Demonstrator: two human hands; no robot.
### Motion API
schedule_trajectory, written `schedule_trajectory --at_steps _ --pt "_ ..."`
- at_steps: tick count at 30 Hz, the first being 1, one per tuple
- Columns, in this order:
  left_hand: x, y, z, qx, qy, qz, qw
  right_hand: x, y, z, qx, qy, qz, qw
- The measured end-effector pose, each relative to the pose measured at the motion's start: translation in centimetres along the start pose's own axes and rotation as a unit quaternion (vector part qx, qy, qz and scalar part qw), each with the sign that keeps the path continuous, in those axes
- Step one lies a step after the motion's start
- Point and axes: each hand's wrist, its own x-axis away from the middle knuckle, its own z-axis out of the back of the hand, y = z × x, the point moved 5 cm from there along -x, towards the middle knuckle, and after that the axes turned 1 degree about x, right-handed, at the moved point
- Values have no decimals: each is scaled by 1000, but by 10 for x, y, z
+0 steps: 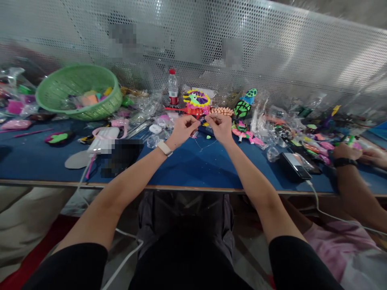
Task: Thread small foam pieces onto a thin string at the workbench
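Observation:
My left hand (pixel 185 129) and my right hand (pixel 220 125) are raised over the blue table (pixel 193 173), close together. Thumb and fingers are pinched on both sides. Something small and dark shows between the fingertips, too small to name. A tiny green piece (pixel 208 137) lies on the table just below. Behind my hands stand a yellow, purple and green modelled figure (pixel 197 98) and a spiky orange piece (pixel 222 110). To the right of my right hand are a green and black figure (pixel 243 108) and a pink figure (pixel 244 132).
A green basket (pixel 80 114) with colourful pieces stands at left. A red-capped bottle (pixel 173 88) is against the perforated metal panel (pixel 187 36). White and black devices (pixel 104 140) lie left; a power bank (pixel 293 166) lies right. Another person's hands (pixel 347 153) work at far right.

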Motion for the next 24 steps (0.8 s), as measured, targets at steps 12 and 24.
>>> schedule_trajectory --at_steps 12,24 --pt "-4 -6 0 -3 -52 33 998 -3 17 -4 -69 -6 -82 994" --pt "1 5 -8 55 -148 46 986 -2 18 -8 -71 -43 -80 993"
